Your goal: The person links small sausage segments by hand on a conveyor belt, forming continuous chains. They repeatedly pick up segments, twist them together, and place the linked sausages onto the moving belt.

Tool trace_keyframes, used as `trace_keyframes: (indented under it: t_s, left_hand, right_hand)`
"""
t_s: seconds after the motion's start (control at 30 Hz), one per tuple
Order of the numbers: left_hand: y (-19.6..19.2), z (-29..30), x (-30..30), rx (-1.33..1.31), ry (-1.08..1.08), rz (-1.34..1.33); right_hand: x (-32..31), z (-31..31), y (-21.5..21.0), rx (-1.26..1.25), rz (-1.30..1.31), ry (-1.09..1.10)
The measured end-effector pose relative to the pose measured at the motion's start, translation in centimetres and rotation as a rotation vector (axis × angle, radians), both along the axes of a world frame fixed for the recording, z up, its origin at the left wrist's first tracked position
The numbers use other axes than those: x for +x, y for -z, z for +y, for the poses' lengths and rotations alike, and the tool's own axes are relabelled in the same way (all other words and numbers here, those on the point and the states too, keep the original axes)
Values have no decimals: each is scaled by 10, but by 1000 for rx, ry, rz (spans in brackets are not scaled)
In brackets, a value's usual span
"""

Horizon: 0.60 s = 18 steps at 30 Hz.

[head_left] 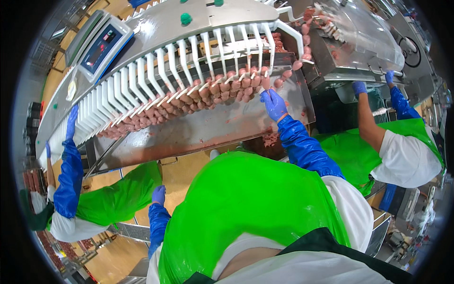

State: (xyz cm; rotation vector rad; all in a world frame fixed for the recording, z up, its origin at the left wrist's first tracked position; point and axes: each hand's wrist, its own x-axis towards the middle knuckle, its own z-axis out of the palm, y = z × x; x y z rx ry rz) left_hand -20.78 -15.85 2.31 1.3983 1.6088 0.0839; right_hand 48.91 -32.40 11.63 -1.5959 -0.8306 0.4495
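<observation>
My right hand (273,105), in a purple glove and blue sleeve, reaches up to the right end of the hanging sausages. Its fingers are pinched at the lower end of a pink sausage link (266,82). Long chains of linked sausages (203,97) hang in loops from a row of white hooks (182,61). From the last hook, a strand of links (306,40) runs up to the machine at the right. My left hand (159,195), gloved too, hangs low beside my green apron, fingers curled, with nothing visible in it.
A metal tray (227,124) lies below the sausages, with meat scraps (270,138) near its right end. A scale (105,47) stands at the upper left. One co-worker (402,151) handles the machine (359,38) at right; another (71,189) touches the hooks at left.
</observation>
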Motion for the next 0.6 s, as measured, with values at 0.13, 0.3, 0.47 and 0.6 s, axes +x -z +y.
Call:
trace_keyframes:
  t_s: [0.13, 0.3, 0.47, 0.6]
  left_hand:
    - [15, 2, -23, -99, -105, -34]
    - [9, 6, -27, 124, 243, -23]
    - [-12, 14, 13, -31, -47, -10]
    - [-17, 15, 35, -5, -27, 4]
  right_hand:
    - [45, -15, -46, -239, -280, 233]
    - [127, -15, -74, 131, -579, 628]
    - [131, -1, -28, 107, -32, 281]
    - [60, 8, 4, -115, -33, 165]
